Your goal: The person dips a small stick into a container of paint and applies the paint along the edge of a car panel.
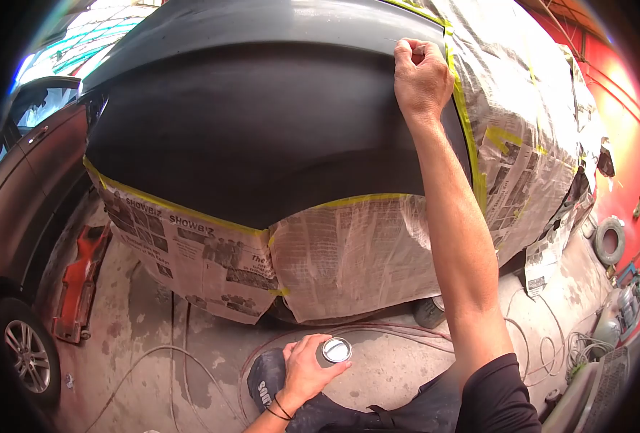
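My left hand is wrapped round a small round tin low in front of my legs; its top looks silvery, with a dark line across it. Raised high, my right hand has its fingers pinched together close to the dark grey car panel, by its upper right edge. Whatever those fingers hold is too small to make out. Yellow-green masking tape borders the panel. Newspaper sheets cover the area below it, and more masking paper covers the body to the right.
A dark car stands at the left beside a red floor jack. Hoses run over the concrete floor. A loose tyre leans near the red wall, with equipment at the lower right.
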A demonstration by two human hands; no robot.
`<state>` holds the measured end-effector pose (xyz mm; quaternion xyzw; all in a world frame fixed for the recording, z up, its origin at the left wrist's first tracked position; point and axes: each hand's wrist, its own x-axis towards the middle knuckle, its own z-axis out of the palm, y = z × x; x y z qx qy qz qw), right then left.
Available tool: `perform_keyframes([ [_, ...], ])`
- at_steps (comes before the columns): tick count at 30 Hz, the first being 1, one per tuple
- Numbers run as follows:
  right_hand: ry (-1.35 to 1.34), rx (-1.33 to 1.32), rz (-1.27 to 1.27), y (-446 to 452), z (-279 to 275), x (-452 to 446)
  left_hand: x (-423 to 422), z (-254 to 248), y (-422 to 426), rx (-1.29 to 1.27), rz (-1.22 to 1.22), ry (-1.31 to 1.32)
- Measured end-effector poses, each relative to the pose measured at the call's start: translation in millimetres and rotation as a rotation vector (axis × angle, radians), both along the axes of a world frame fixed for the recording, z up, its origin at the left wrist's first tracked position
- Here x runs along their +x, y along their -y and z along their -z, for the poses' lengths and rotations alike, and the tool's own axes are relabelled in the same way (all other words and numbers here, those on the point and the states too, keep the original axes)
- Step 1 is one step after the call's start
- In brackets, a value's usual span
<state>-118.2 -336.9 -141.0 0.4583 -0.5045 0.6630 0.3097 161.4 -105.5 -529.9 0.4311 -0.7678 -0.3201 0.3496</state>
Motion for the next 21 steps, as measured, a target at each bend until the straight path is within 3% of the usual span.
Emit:
perform_keyframes([
  [21, -0.024, 0.032, 0.042, -1, 0, 1, 14, -6, 2, 0.0, -0.039, 0.022],
])
